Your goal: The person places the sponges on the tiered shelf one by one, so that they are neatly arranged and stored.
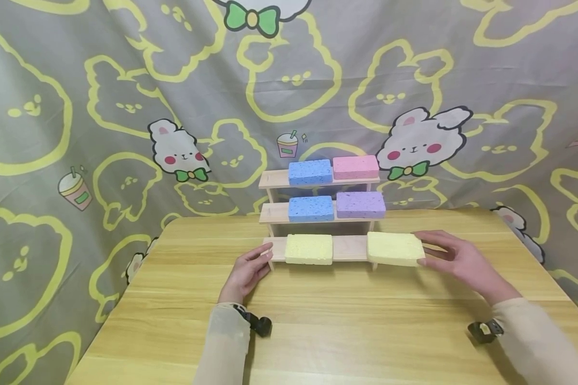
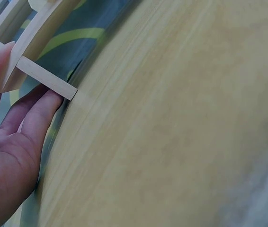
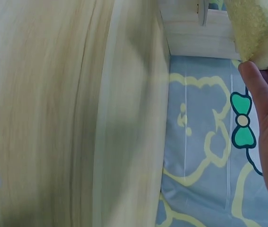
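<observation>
My right hand (image 1: 455, 262) pinches a yellow sponge (image 1: 395, 248) by its right end, at the right end of the lowest board of a small three-step wooden shelf (image 1: 350, 247). In the right wrist view, fingertips touch the edge of this yellow sponge (image 3: 257, 30). My left hand (image 1: 246, 271) holds the left end of the lowest board; in the left wrist view its thumb lies on the board and other fingers are by the leg (image 2: 46, 78). Another yellow sponge (image 1: 309, 249) sits on that board, apart from the held one.
On the middle step lie a blue sponge (image 1: 311, 208) and a purple sponge (image 1: 360, 205). The top step bears a blue sponge (image 1: 310, 171) and a pink sponge (image 1: 356, 167). A patterned curtain (image 1: 294, 80) hangs behind the wooden table (image 1: 347, 331).
</observation>
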A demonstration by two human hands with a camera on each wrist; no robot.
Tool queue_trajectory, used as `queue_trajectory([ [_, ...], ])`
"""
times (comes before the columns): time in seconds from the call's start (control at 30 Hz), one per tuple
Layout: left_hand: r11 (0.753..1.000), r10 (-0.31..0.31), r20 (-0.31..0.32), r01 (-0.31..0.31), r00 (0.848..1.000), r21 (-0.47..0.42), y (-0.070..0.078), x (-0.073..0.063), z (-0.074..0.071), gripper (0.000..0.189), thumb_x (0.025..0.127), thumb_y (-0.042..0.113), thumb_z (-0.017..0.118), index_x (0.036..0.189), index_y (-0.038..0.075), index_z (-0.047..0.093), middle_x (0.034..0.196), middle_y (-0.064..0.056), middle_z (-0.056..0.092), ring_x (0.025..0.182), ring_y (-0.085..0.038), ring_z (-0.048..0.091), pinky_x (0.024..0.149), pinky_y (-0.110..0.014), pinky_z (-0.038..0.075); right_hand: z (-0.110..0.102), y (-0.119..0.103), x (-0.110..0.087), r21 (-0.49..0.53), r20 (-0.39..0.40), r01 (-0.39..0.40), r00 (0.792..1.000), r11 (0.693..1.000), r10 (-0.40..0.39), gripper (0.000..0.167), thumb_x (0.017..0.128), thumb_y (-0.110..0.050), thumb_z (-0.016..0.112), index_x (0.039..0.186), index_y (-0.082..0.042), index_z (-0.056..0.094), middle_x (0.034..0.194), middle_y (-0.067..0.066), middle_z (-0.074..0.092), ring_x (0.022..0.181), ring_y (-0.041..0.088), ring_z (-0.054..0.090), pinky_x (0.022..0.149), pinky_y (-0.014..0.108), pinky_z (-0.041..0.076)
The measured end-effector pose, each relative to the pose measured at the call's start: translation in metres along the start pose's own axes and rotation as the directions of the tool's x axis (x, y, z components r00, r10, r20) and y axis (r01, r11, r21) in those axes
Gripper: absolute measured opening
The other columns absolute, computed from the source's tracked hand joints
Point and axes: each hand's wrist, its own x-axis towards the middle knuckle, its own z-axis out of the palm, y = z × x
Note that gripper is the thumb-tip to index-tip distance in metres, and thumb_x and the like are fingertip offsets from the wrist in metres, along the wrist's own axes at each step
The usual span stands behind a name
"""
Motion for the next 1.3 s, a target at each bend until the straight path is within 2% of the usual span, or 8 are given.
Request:
queue_trajectory([
  [0.3,1.0,0.005,-0.005,-0.005,1.0,0.003,-0.001,-0.001,-0.001,0.038,0.094,0.004,0.065,0.132,0.002,0.061,0.142,-0.013,0.05,0.115,-0.021,0.058,0.097,-0.04,0.048,0.015,0.007,0.012,-0.02,0.008,0.03,1.0,0.999,-0.029,0.056,0.086,-0.01,0.077,0.136,0.002,0.055,0.136,0.017,0.05,0.114,0.003,0.056,0.094,0.029,0.047],
  [0.37,1.0,-0.001,-0.004,0.001,1.0,-0.004,-0.001,-0.001,-0.001,0.038,0.094,0.004,0.065,0.132,0.002,0.062,0.142,-0.012,0.05,0.114,-0.021,0.059,0.095,-0.038,0.049,0.019,0.008,0.014,-0.025,0.015,0.029,0.999,0.999,-0.028,0.055,0.086,-0.012,0.077,0.136,0.001,0.056,0.136,0.016,0.05,0.116,0.009,0.057,0.094,0.027,0.047],
  [0.53,1.0,-0.009,-0.001,0.009,1.0,-0.026,-0.001,-0.001,-0.001,0.038,0.094,0.002,0.065,0.132,0.002,0.062,0.14,-0.01,0.052,0.111,-0.02,0.061,0.092,-0.034,0.051,0.026,0.007,0.018,-0.031,0.019,0.031,0.999,0.999,-0.031,0.055,0.087,-0.015,0.076,0.137,-0.001,0.055,0.137,0.015,0.05,0.121,0.033,0.053,0.095,0.02,0.043],
  [0.63,1.0,-0.006,-0.002,0.006,1.0,-0.024,0.0,-0.001,-0.001,0.037,0.094,0.003,0.065,0.131,0.003,0.063,0.139,-0.01,0.053,0.109,-0.02,0.062,0.091,-0.034,0.051,0.03,0.007,0.02,-0.013,0.019,0.049,0.999,0.999,-0.049,0.055,0.087,-0.013,0.077,0.136,0.0,0.055,0.137,0.016,0.05,0.122,0.04,0.05,0.096,0.02,0.042],
  [0.77,1.0,0.006,0.004,-0.006,1.0,-0.016,-0.001,0.0,0.0,0.037,0.094,0.004,0.065,0.131,0.002,0.062,0.14,-0.012,0.053,0.11,-0.019,0.062,0.091,-0.034,0.051,0.035,0.008,0.024,-0.002,0.03,0.066,0.997,0.998,-0.066,0.056,0.086,-0.012,0.077,0.136,0.001,0.055,0.137,0.016,0.05,0.123,0.039,0.05,0.097,0.02,0.042],
  [1.0,1.0,0.015,0.012,-0.015,1.0,0.003,-0.001,0.0,0.0,0.04,0.094,0.005,0.065,0.133,0.0,0.06,0.139,-0.013,0.053,0.108,-0.018,0.062,0.09,-0.033,0.052,0.043,0.008,0.031,0.008,0.038,0.052,0.998,0.999,-0.052,0.056,0.088,-0.016,0.076,0.137,0.0,0.054,0.139,0.015,0.049,0.125,0.039,0.049,0.099,0.02,0.04],
  [1.17,1.0,0.011,0.004,-0.011,1.0,-0.002,-0.001,-0.001,0.0,0.039,0.094,0.005,0.066,0.132,0.0,0.06,0.137,-0.014,0.055,0.109,-0.018,0.062,0.09,-0.033,0.052,0.05,0.007,0.037,0.07,0.032,0.071,0.997,0.995,-0.073,0.056,0.087,-0.01,0.076,0.136,0.004,0.053,0.139,0.019,0.048,0.125,0.041,0.048,0.1,0.024,0.04],
  [1.3,1.0,0.003,-0.006,-0.003,1.0,-0.014,0.0,-0.001,0.001,0.038,0.093,0.005,0.066,0.131,0.001,0.062,0.135,-0.013,0.056,0.109,-0.02,0.062,0.09,-0.034,0.052,0.053,0.009,0.041,0.069,0.039,0.091,0.995,0.993,-0.094,0.055,0.087,-0.008,0.075,0.136,0.005,0.053,0.138,0.02,0.048,0.125,0.04,0.048,0.102,0.02,0.038],
])
